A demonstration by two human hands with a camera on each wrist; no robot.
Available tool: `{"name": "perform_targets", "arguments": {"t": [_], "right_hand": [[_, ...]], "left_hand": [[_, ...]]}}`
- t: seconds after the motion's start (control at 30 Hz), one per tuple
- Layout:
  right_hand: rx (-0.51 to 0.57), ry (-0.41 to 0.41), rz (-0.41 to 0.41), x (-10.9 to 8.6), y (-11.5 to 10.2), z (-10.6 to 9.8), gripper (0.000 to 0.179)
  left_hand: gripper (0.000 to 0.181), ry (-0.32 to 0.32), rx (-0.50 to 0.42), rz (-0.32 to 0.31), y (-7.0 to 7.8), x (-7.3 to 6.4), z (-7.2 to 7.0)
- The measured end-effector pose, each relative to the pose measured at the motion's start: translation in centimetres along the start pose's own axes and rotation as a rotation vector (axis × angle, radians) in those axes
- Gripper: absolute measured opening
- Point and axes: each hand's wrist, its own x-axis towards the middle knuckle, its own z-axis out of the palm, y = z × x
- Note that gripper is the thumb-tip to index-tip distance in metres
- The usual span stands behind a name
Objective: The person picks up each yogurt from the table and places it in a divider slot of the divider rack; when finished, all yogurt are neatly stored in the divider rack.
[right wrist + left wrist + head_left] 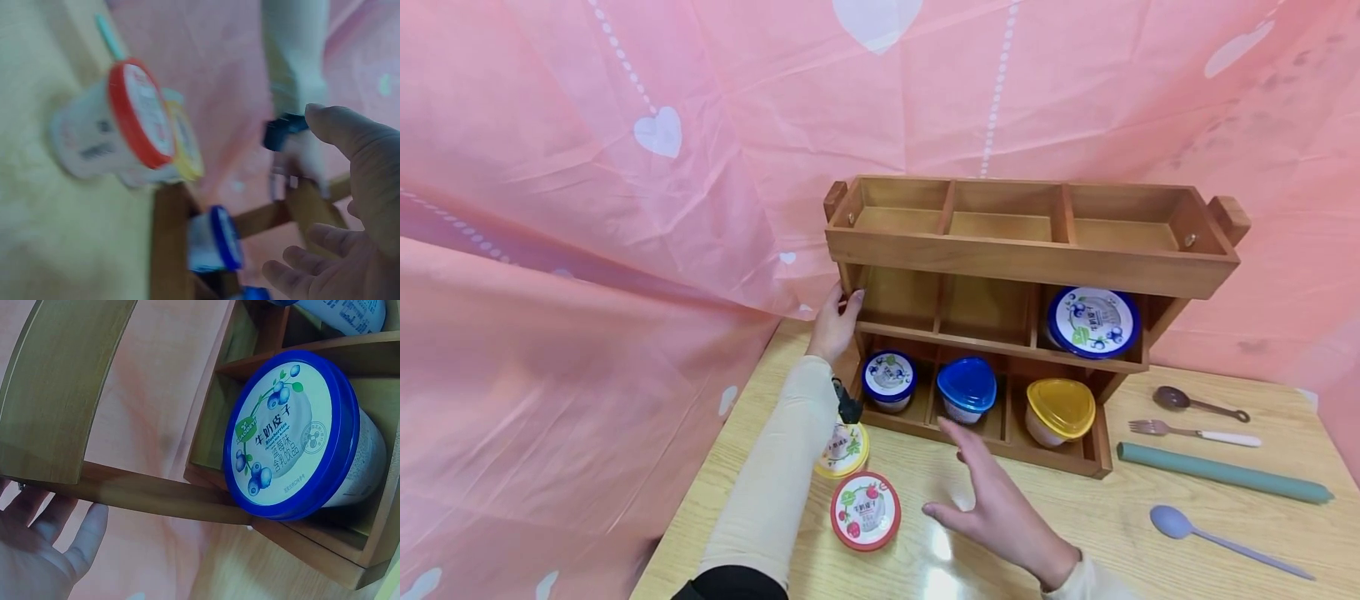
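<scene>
My left hand (835,325) holds the left side of a brown wooden three-tier rack (1030,258), fingers partly behind it. My right hand (1000,508) hovers over the table in front of the rack, thumb spread from the fingers and nothing in its grasp. Between my forearms stand a red-lidded cup (865,511) and a yellow-rimmed cup (844,450), the latter partly covered by my left sleeve. In the bottom tier sit a blueberry cup (281,437), a blue-lidded cup (967,387) and a yellow-lidded cup (1060,410). Another blueberry cup (1093,322) lies tilted in the middle tier's right compartment.
Right of the rack lie a dark brown spoon (1198,403), a fork (1195,432) with a white handle, a long green stick-like piece (1225,473) and a lavender spoon (1225,542). A pink curtain (625,250) hangs behind and left of the table (1000,571).
</scene>
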Motion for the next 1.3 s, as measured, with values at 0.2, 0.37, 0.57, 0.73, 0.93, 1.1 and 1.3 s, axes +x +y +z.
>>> {"name": "perform_targets", "arguments": {"t": [0.2, 0.37, 0.57, 0.73, 0.93, 1.1, 1.3], "right_hand": [[0.015, -0.122, 0.081, -0.7, 0.9, 2.2, 0.095], [0.033, -0.204, 0.109, -1.2, 1.7, 3.5, 0.096], [0.028, -0.264, 0.090, -1.5, 2.3, 5.0, 0.094], [0.063, -0.277, 0.094, -1.5, 2.7, 5.9, 0.097], [0.138, -0.296, 0.095, -1.2, 3.1, 7.0, 0.102], [0.166, -0.304, 0.074, -0.8, 3.1, 8.0, 0.106], [0.181, -0.305, 0.040, -0.3, 2.7, 9.2, 0.108]], "left_hand": [[0.056, 0.001, 0.011, 0.007, 0.1, -0.1, 0.0], [0.056, -0.001, 0.006, 0.000, 0.3, -0.3, -0.1], [0.057, -0.005, -0.002, -0.012, 0.4, -0.5, -0.1], [0.055, 0.001, -0.002, 0.004, 0.5, -0.6, -0.1], [0.055, 0.004, -0.003, 0.012, 0.5, -0.6, -0.1], [0.056, -0.001, -0.007, -0.001, 0.5, -0.7, 0.0], [0.056, 0.002, -0.005, -0.005, 0.6, -0.7, -0.1]]}}
